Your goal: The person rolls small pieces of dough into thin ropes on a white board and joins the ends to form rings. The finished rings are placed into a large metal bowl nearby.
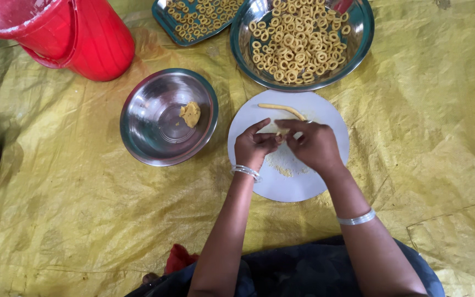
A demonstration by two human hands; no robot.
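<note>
Dough rope | on white disc | near end pinched by left hand and right hand grip

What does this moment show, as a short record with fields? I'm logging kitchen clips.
Left hand: pinching dough with the right
Right hand: fingers on the same piece
Dough strip: lying on the white round board
Steel bowl: holds a small dough lump
Large bowl: full of dough rings
Red bucket: upper left
</note>
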